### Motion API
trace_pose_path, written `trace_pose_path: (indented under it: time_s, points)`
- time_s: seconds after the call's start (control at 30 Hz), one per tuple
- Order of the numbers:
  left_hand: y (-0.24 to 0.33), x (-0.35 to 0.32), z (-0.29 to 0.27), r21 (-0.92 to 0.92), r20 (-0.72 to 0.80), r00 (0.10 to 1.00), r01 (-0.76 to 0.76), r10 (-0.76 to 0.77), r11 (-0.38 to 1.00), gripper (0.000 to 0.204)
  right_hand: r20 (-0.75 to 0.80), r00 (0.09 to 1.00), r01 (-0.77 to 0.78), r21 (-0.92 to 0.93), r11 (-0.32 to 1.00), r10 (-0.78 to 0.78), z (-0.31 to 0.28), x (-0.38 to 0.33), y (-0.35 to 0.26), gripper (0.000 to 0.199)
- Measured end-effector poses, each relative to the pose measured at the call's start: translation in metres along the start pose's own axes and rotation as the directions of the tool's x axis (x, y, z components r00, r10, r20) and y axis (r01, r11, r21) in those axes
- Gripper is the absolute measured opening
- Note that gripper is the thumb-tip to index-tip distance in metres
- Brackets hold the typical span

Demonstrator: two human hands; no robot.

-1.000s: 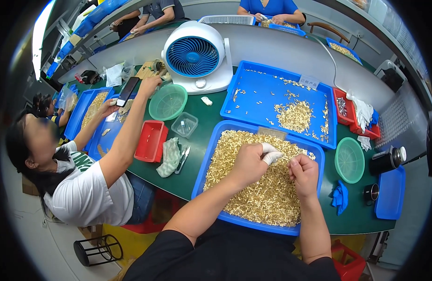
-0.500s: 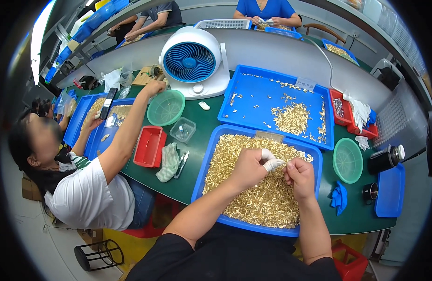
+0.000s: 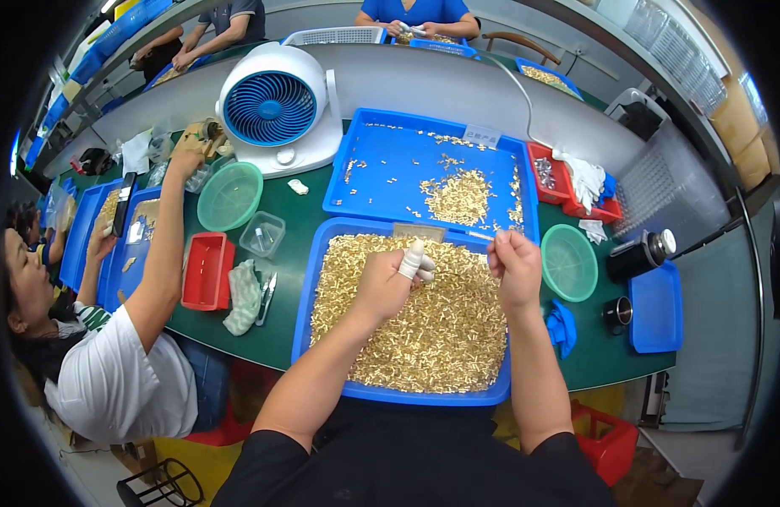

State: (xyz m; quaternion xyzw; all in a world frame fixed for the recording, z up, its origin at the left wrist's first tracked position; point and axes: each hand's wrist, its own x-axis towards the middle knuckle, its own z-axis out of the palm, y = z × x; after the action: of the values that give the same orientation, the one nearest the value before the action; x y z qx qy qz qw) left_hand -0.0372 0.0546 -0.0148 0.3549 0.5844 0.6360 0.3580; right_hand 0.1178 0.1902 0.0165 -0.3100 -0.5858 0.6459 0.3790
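Observation:
My left hand (image 3: 388, 280), with white finger covers on some digits, hovers over a blue tray (image 3: 300, 314) heaped with small gold-coloured metal parts (image 3: 415, 338). Its covered fingertips stand apart, and I see nothing between them. Near the tray's far right corner, my right hand (image 3: 515, 264) pinches a thin pale stick (image 3: 480, 236) that points left. The stick's exact kind is too small to make out. Beyond lies a second blue tray (image 3: 381, 188), with a looser pile of the same gold parts (image 3: 459, 196).
To the right are a green basket (image 3: 569, 264), a blue cloth (image 3: 561, 328), a dark cup (image 3: 616, 313) and a black flask (image 3: 639, 256). A red box (image 3: 208, 270), a clear tub (image 3: 262, 234) and a fan (image 3: 276, 110) stand left. A co-worker (image 3: 124, 372) reaches across there.
My hands have parted: the left has drawn back leftward over the heap, while the right stays raised with the stick. The whole view has shifted, so the table sits further left.

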Motion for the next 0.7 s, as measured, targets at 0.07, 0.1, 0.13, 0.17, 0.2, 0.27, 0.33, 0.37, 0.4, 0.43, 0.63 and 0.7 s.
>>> trace_pose_path:
  time_s: [0.07,0.1,0.13,0.17,0.2,0.27,0.33,0.37,0.4,0.43,0.63,0.7]
  points:
    - [0.007,-0.003,0.004,0.140,0.034,0.998,-0.059,0.054,0.988,0.050,-0.021,0.998,0.065,-0.083,0.994,-0.067,-0.010,0.024,-0.010,0.026]
    - [0.004,-0.003,0.005,0.177,0.041,0.996,-0.080,0.073,0.981,0.046,-0.028,0.990,0.127,-0.234,0.964,-0.137,-0.015,0.036,-0.014,0.027]
    - [0.003,-0.004,0.004,0.169,0.038,0.996,-0.089,0.083,0.982,0.046,-0.021,0.979,0.182,-0.376,0.909,-0.204,-0.017,0.047,-0.017,0.028]
    - [0.003,-0.005,0.003,0.248,0.055,0.993,-0.118,0.108,0.961,0.043,-0.005,0.951,0.257,-0.538,0.803,-0.309,-0.016,0.056,-0.021,0.029]
    - [0.003,-0.005,0.003,0.327,0.073,0.989,-0.147,0.130,0.934,0.040,0.003,0.949,0.267,-0.545,0.795,-0.316,-0.018,0.064,-0.024,0.029]
    - [0.008,-0.006,0.003,0.390,0.064,0.988,-0.157,0.143,0.907,0.036,0.134,0.858,0.375,-0.824,0.425,-0.495,-0.016,0.077,-0.032,0.029]
    - [0.017,-0.009,0.003,0.421,0.080,0.988,-0.154,0.132,0.894,0.035,0.175,0.844,0.374,-0.870,0.322,-0.506,-0.013,0.084,-0.040,0.027]
    - [0.020,-0.009,0.003,0.416,0.078,0.980,-0.197,0.181,0.888,0.033,0.210,0.825,0.379,-0.894,0.237,-0.525,-0.012,0.088,-0.044,0.026]
    - [0.022,-0.009,0.003,0.413,0.072,0.980,-0.198,0.184,0.889,0.033,0.244,0.805,0.379,-0.913,0.151,-0.541,-0.012,0.090,-0.046,0.025]
    - [0.022,-0.009,0.002,0.418,0.074,0.978,-0.209,0.196,0.884,0.032,0.258,0.797,0.390,-0.910,0.139,-0.546,-0.012,0.093,-0.047,0.024]
    - [0.025,-0.009,-0.004,0.529,0.176,0.952,-0.305,0.249,0.792,0.027,0.127,0.800,0.411,-0.828,0.382,-0.586,-0.015,0.093,-0.039,0.033]
    - [0.026,-0.016,-0.008,0.661,0.453,0.860,-0.501,0.235,0.559,0.027,0.012,0.948,0.262,-0.596,0.759,-0.319,-0.014,0.070,-0.026,0.034]
